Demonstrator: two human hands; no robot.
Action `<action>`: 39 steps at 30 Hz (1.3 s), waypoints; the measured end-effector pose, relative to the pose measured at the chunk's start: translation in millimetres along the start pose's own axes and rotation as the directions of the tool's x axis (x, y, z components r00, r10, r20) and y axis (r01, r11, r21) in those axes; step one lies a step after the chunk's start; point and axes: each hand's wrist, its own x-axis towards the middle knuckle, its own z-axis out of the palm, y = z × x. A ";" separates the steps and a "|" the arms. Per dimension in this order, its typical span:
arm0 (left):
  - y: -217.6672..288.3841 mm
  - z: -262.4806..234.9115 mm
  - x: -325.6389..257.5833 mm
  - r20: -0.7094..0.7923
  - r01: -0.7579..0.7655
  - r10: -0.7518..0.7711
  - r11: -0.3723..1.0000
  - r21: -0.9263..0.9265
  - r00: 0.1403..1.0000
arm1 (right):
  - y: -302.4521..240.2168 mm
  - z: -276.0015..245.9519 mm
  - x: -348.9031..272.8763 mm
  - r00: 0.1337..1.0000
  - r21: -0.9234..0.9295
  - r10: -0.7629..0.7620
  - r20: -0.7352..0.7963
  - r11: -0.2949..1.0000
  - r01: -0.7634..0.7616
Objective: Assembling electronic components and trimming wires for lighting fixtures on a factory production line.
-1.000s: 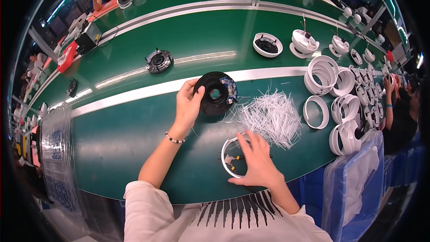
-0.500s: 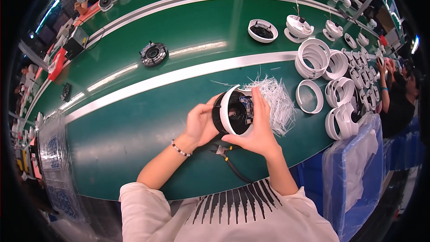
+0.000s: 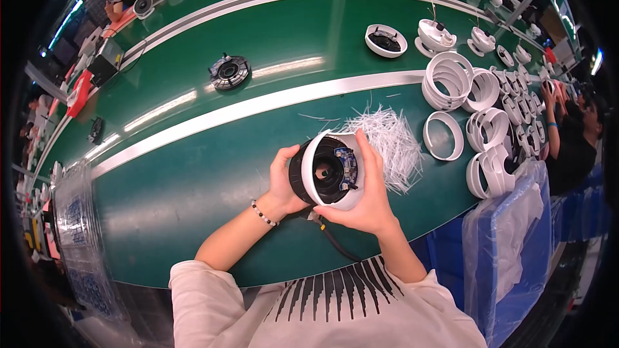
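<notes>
Both hands hold a round black camera body point(image 3: 303, 171) with a white ring housing point(image 3: 335, 171) fitted over its front, lifted just above the green tabletop point(image 3: 193, 180). The left hand point(image 3: 284, 180) cups the black rear; the right hand point(image 3: 364, 196) wraps the white rim, fingers curled. This looks like seating the ring; next it likely needs squaring and pressing home. A pile of white ties point(image 3: 387, 142) lies just beyond the right hand.

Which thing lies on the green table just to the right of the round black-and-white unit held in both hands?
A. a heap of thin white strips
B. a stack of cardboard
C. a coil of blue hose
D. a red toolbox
A: a heap of white strips lies on the table just right of the unit, which the left hand and right hand hold.
</notes>
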 end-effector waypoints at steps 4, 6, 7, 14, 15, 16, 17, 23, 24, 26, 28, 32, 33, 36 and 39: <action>0.2 1.8 -1.3 0.030 0.017 -0.017 1.000 0.011 0.999 | -1.9 -3.3 -3.9 0.998 0.123 0.049 -0.033 0.991 -0.045; -0.5 2.3 -0.7 0.077 0.027 -0.026 1.000 -0.012 0.997 | -7.1 -3.1 -4.0 0.999 -0.031 -0.036 -0.020 0.999 0.036; -0.6 -1.9 0.4 0.052 0.019 -0.019 1.000 0.001 0.998 | -9.7 -1.0 -4.1 0.999 -0.050 -0.037 -0.013 0.998 0.036; -1.2 14.4 -0.2 0.023 -0.065 0.062 0.990 0.127 0.998 | -10.6 -0.4 -1.3 0.998 -0.111 -0.070 -0.007 0.991 0.069; -0.5 14.5 -0.4 0.065 -0.057 0.048 0.986 0.156 0.997 | -8.6 -1.0 -0.3 0.996 -0.105 -0.083 0.011 0.991 0.084; -3.1 15.0 -1.5 0.075 -0.052 0.036 0.972 0.230 0.997 | -7.6 -1.8 0.9 0.997 -0.107 -0.082 0.010 0.991 0.083; -3.2 14.6 -1.6 0.076 -0.050 0.034 0.972 0.229 0.997 | -6.0 -2.5 3.0 0.996 -0.106 -0.079 0.043 0.991 0.083; 0.4 6.9 -2.9 0.099 -0.029 0.022 0.998 0.063 0.995 | -1.5 1.7 10.7 0.986 -0.097 -0.101 0.135 0.989 0.115; 1.7 3.8 -3.3 0.098 -0.029 0.023 0.998 0.063 0.995 | -4.1 1.6 11.9 0.983 -0.115 -0.120 0.141 0.984 0.136; 6.0 -6.9 -3.5 0.113 -0.002 -0.006 0.997 0.075 0.994 | -6.0 2.8 14.0 0.980 -0.134 -0.136 0.142 0.979 0.155; 7.5 -13.0 -5.3 0.095 0.004 -0.013 0.995 0.098 0.995 | -4.1 3.7 15.8 0.977 -0.129 -0.131 0.171 0.980 0.154; 9.6 -6.8 -3.8 0.140 -0.122 0.096 0.974 0.191 0.985 | -3.7 17.1 16.7 0.994 -0.163 -0.107 -0.009 0.981 0.104; 8.2 -0.5 0.4 0.121 -0.146 0.128 0.976 0.159 0.984 | -2.5 24.8 16.3 0.993 -0.189 -0.090 -0.070 0.979 0.076; 5.6 6.5 7.9 0.094 -0.220 0.206 0.959 0.177 0.974 | 8.7 38.3 13.4 0.968 -0.261 -0.132 -0.211 0.962 0.075; 4.0 19.3 18.2 0.028 -0.293 0.294 0.937 0.191 0.956 | 21.4 31.5 19.8 0.970 -0.228 -0.126 -0.205 0.971 0.078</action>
